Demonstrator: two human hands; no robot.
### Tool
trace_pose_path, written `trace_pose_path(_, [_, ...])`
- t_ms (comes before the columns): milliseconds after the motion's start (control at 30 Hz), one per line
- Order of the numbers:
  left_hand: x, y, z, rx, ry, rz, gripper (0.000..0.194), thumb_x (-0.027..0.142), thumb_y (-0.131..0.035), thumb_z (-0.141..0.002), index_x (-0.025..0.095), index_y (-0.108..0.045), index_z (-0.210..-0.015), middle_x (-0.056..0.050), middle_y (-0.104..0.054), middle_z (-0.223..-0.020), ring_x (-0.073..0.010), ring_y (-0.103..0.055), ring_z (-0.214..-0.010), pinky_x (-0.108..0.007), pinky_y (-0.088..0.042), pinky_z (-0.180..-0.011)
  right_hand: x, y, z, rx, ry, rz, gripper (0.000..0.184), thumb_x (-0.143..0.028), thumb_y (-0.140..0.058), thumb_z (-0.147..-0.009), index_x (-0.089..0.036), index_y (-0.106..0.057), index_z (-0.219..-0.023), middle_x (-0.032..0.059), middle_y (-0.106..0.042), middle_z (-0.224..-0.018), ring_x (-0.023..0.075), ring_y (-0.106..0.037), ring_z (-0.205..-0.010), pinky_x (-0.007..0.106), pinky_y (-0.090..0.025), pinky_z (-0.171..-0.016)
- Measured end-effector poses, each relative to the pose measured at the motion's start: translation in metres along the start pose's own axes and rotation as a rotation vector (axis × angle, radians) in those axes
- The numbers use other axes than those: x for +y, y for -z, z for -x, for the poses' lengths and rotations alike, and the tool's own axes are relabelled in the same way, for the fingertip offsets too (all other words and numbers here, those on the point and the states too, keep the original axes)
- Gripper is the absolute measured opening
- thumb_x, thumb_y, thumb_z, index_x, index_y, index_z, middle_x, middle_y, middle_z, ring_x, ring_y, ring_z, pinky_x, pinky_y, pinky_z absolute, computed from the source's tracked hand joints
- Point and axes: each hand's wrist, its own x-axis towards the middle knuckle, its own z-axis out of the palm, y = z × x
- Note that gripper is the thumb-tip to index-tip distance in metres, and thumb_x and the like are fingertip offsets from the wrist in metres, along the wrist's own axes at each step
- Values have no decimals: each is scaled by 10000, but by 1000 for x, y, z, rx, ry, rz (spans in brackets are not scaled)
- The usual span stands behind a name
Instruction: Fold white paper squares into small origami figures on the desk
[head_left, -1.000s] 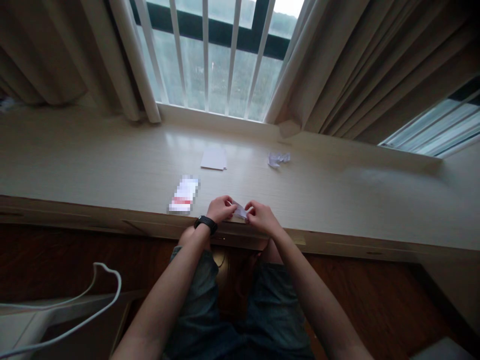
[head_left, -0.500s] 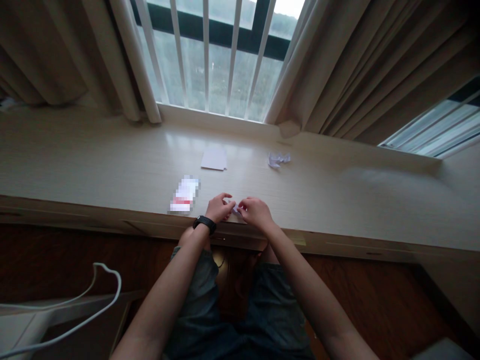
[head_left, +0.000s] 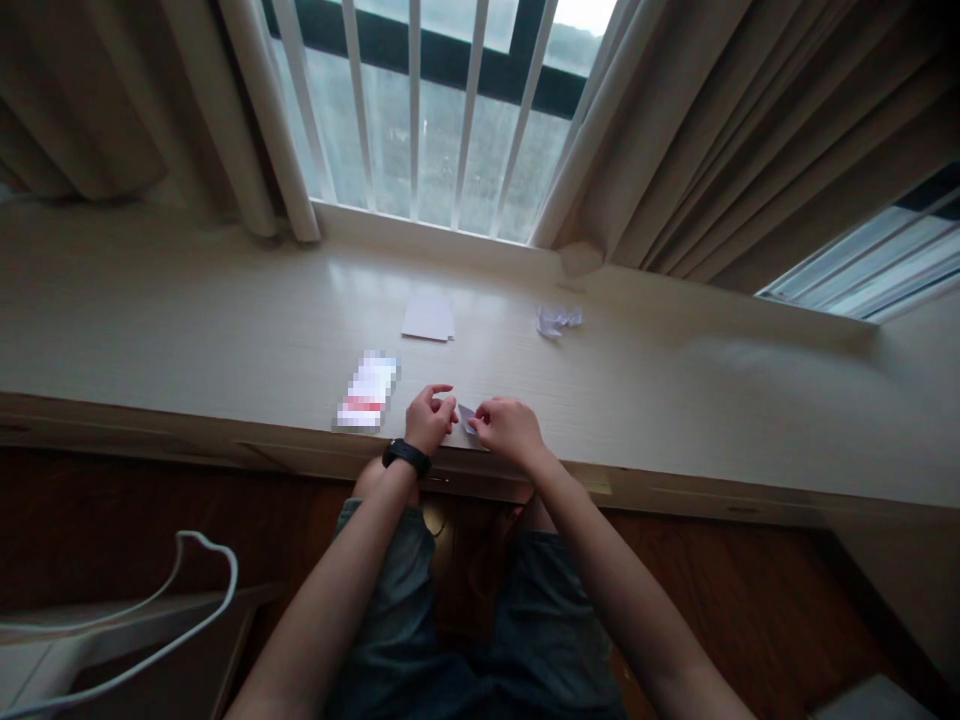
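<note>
Paper slip [head_left: 466, 415] pinched in R hand [head_left: 511, 427], knuckles up; L hand [head_left: 429, 421] nearby, thumb/index apart.

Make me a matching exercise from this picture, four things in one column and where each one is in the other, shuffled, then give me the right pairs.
1. small paper
2. flat white paper
3. creased white paper
4. black wristband

A. worn on the left arm
B. straight beyond the left hand
C. held in the right hand
D. beyond the right hand, farther right

Pairs: 1-C, 2-B, 3-D, 4-A
</note>
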Motion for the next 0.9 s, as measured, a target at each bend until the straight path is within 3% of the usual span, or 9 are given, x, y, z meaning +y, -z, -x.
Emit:
trace_pose_path(133, [0, 0, 6, 11, -107, -154, 302, 358, -539, -820, 166, -598, -1045, 25, -614, -574, -103, -532, -440, -220, -427, -503, 0, 0, -1, -20, 23, 21, 283, -370, -481, -883, -238, -731, -887, 68, -712, -925, 178, -631, -825, 250, -412, -705])
trace_pose_path(267, [3, 0, 12, 134, -281, -417, 226, 329, -539, -817, 182, -647, -950, 6, -627, -629, -130, -576, -572, -251, -431, -621, 22, 3, -14, 26, -22, 15, 283, -387, -491, -875, -246, -736, -877, 57, -724, -901, 174, -638, -819, 243, -412, -697])
trace_pose_path(433, [2, -4, 10, 163, -430, -822, 201, 302, -494, -829, 183, -649, -781, -53, -615, -712, -196, -562, -734, -313, -392, -711, 102, 22, -57, 145, -253, 12, 256, -390, -539, -840, -247, -745, -893, 55, -734, -901, 182, -649, -817, 238, -407, -667])
trace_pose_path(533, [2, -9, 4, 158, -396, -1056, 265, 324, -464, -841, 179, -613, -678, -98, -599, -762, -238, -538, -811, -344, -365, -738, 159, 33, -87, 220, -429, 27, 237, -364, -568, -818, -236, -750, -900, 69, -731, -923, 208, -652, -838, 255, -413, -670])
trace_pose_path(633, [4, -14, 1, 121, -343, -1187, 297, 336, -434, -861, 176, -619, -693, -106, -595, -783, -246, -527, -818, -347, -339, -722, 203, 40, -115, 248, -534, 40, 234, -353, -583, -802, -224, -749, -904, 90, -725, -934, 222, -651, -835, 268, -419, -660])
trace_pose_path(767, [7, -17, 0, 93, -328, -1250, 327, 326, -401, -880, 175, -626, -698, -110, -596, -785, -249, -518, -809, -352, -316, -704, 237, 39, -145, 232, -571, 44, 225, -333, -588, -792, -217, -743, -907, 108, -717, -943, 227, -641, -843, 279, -419, -670])
trace_pose_path(900, [8, -16, -2, 88, -333, -1274, 336, 318, -391, -887, 178, -623, -690, -106, -588, -772, -246, -509, -795, -356, -306, -702, 249, 34, -166, 219, -539, 26, 239, -335, -583, -799, -179, -735, -898, 127, -705, -933, 208, -617, -808, 291, -401, -680])
